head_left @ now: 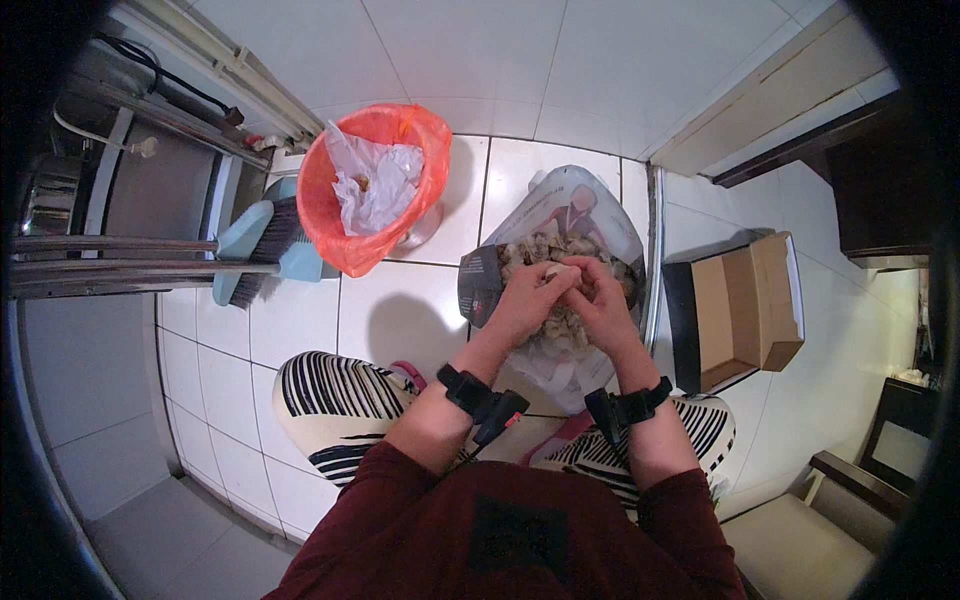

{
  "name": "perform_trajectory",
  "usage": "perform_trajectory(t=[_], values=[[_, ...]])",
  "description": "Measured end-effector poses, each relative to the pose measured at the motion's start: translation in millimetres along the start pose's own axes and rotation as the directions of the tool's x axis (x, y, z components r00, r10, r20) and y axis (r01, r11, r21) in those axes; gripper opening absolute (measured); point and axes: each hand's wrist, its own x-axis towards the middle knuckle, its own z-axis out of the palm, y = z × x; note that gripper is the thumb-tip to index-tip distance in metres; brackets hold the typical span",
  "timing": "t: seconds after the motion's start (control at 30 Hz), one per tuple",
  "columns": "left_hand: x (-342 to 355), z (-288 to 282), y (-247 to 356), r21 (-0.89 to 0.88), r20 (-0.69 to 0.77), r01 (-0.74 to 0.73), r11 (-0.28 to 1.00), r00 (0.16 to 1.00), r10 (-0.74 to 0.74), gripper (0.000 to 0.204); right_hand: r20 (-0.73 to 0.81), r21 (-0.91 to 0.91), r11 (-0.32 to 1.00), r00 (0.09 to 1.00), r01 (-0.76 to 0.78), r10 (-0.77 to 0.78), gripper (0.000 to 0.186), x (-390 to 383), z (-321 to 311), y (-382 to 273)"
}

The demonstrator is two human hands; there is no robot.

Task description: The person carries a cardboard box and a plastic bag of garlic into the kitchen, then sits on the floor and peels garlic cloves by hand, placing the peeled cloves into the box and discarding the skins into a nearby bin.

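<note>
Both my hands meet over an open plastic bag (480,285) on the tiled floor between my knees. The bag holds a heap of pale brown, papery pieces (565,325), which look like garlic. My left hand (531,300) and my right hand (593,303) have their fingers closed round a small pale piece (557,270), perhaps a garlic clove, mostly hidden by the fingertips. Both wrists wear black straps with small devices.
A bin (335,240) with an orange liner and crumpled white plastic inside stands ahead left. Brushes with pale blue heads (242,250) lie beside it. An open cardboard box (730,310) is at right, near a chair (795,545). Tiled walls (470,60) rise ahead.
</note>
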Motion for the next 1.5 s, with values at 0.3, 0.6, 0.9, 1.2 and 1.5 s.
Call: perform_trajectory(t=[0.3, 0.6, 0.9, 1.2, 1.5], values=[[4.4, -1.5, -16.0, 0.433, -0.188, -0.138, 0.891, 0.953, 0.239, 0.047, 0.094, -0.039, 0.991, 0.987, -0.129, 0.132, 0.029, -5.0, -6.9, -11.0], [2.9, -1.3, -3.4, -0.330, 0.129, 0.350, 0.877, 0.937, -0.325, 0.038, 0.035, -0.226, 0.971, 0.997, 0.081, -0.076, 0.032, -4.0, -8.3, -11.1], [-0.6, 1.6, -6.2, -0.394, 0.036, 0.202, 0.897, 0.978, -0.205, 0.034, 0.022, -0.239, 0.967, 0.996, 0.093, -0.090, 0.034, -2.6, -8.2, -10.0], [-1.8, -0.3, 11.1, 0.564, -0.047, -0.340, 0.752, 0.896, 0.441, 0.022, 0.011, -0.191, 0.975, 0.993, -0.114, 0.119, 0.032, -0.8, -13.0, -6.0], [1.7, 7.5, -12.4, 0.606, -0.264, -0.185, 0.774, 0.871, 0.415, 0.018, 0.015, -0.362, 0.929, 0.997, 0.080, -0.080, 0.030, -6.3, -5.3, -20.0]])
